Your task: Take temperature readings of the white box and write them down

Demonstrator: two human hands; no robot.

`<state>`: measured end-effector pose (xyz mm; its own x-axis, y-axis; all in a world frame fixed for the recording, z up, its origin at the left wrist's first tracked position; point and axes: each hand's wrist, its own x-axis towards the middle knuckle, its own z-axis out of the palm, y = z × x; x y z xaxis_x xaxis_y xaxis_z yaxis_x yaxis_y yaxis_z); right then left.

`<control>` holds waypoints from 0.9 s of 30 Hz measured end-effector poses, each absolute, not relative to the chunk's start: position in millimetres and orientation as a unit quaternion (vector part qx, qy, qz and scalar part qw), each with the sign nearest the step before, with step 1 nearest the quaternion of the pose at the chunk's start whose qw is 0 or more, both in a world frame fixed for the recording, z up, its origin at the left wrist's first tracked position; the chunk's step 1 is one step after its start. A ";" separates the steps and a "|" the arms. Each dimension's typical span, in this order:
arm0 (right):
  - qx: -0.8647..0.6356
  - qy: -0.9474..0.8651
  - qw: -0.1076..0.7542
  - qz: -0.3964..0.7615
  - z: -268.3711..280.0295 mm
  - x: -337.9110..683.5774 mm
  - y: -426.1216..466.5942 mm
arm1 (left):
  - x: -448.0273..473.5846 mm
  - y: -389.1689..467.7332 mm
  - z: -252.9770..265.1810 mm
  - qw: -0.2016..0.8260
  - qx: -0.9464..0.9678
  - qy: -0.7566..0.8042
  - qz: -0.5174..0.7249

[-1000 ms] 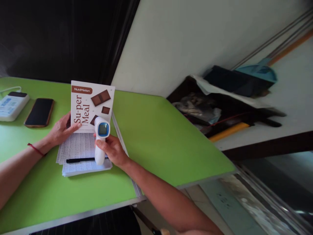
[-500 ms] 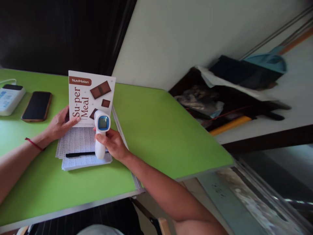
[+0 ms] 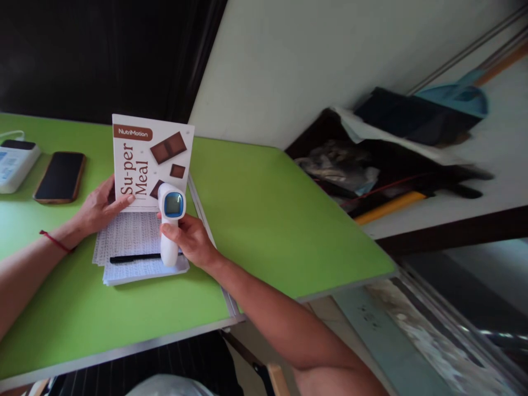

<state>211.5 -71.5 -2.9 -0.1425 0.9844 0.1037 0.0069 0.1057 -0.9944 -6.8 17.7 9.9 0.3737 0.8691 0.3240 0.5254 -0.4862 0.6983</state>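
Observation:
My left hand (image 3: 100, 206) grips the lower left edge of a white box (image 3: 142, 132) printed "NutriMotion Su-per Meal" with chocolate pieces, its thumb in front and fingers hidden behind. My right hand (image 3: 192, 236) is wrapped round the handle of a white infrared thermometer (image 3: 168, 245), whose blue-framed screen faces me. The thermometer's head covers the box's lower right corner; whether they touch I cannot tell. Below the box lie sheets of handwritten paper (image 3: 134, 234), with a black pen (image 3: 134, 257) across them, partly behind the thermometer.
On the green table (image 3: 264, 220), a phone (image 3: 60, 177) and a white device (image 3: 17, 165) with a cable lie at the left. A dark panel (image 3: 94, 55) stands behind. To the right are a low shelf with bags (image 3: 338, 165) and a blue dustpan (image 3: 462, 99).
The whole view has shifted slightly. Both hands keep their holds on the box and the thermometer, and the thermometer's screen looks a little brighter now.

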 end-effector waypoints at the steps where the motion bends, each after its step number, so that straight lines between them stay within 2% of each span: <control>1: -0.442 -0.564 0.483 0.503 -2.7 211.5 -71.6 | -6.8 17.7 9.7 0.252 0.790 0.439 0.345; 15: -0.457 -0.563 0.490 0.484 -1.0 212.4 -73.7 | -5.0 14.1 15.4 0.278 0.774 0.454 0.342; 27: -0.473 -0.530 0.546 0.444 7.8 226.1 -75.9 | -3.9 10.5 22.3 0.299 0.776 0.455 0.318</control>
<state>226.1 -75.9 7.8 0.0431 0.9865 0.1578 0.0167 0.1572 -0.9874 -3.9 10.5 22.3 0.3835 0.8966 0.2214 0.5160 -0.4068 0.7538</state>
